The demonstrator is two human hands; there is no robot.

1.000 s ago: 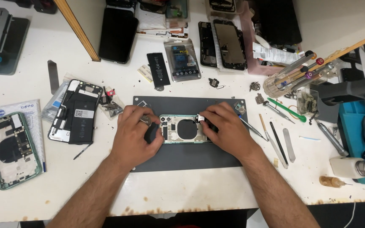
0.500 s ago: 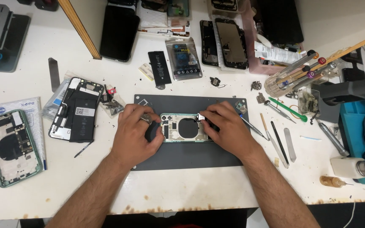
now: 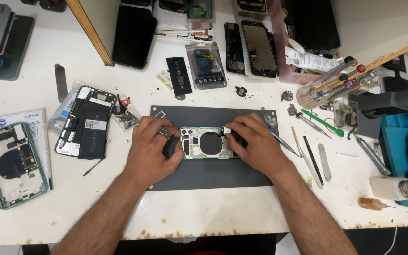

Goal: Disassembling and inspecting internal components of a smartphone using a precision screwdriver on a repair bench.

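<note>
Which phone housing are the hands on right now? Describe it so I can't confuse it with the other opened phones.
Find the dark grey work mat at the centre of the white bench. On its middle lies a small opened phone housing, held between the left hand and right hand. Unlike the green opened phone at the far left, it shows a dark round coil and lies sideways.

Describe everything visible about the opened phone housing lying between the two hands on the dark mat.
The opened pale-green phone housing lies flat, lengthwise, on the dark grey work mat. Its inside faces up: a round black coil at centre, pale metal plates, a camera corner on its left end. The left hand grips that end; the right hand covers the other, fingertips pinching a small white part there.
</note>
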